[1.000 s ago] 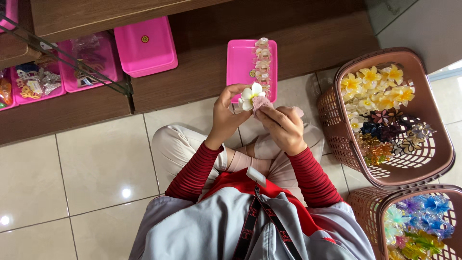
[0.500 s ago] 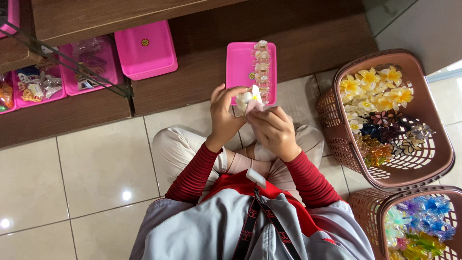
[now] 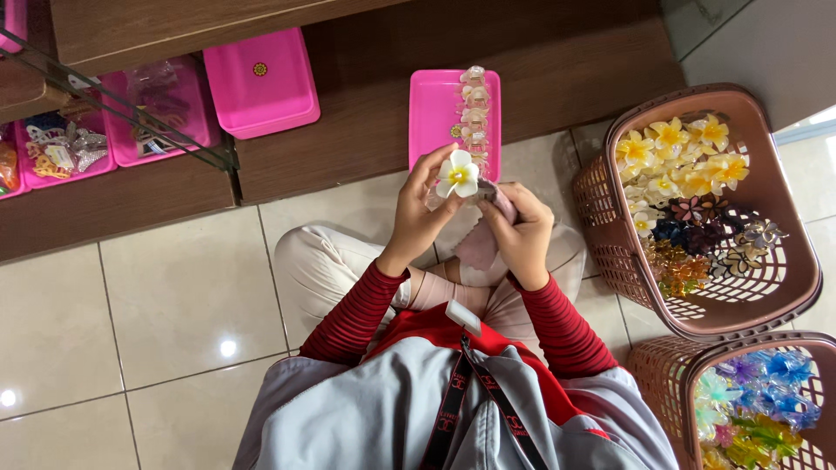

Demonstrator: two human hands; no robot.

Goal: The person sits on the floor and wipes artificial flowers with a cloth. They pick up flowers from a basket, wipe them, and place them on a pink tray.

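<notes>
Lifted a little higher than half a second ago, the white flower hair clip [image 3: 457, 175] is pinched in the left hand [image 3: 418, 213] above the pink tray [image 3: 435, 113], while the right hand [image 3: 522, 235] clasps a pink cloth [image 3: 479, 248]; it seems light and fragile, best held by its stiff base.

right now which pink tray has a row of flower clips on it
The pink tray just beyond the hands, clips along its right edge; the lidded one farther left shows none.

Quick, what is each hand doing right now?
Left hand: closed on a white flower-shaped hair clip with yellow centre.
Right hand: closed on a pale pink cloth.
</notes>
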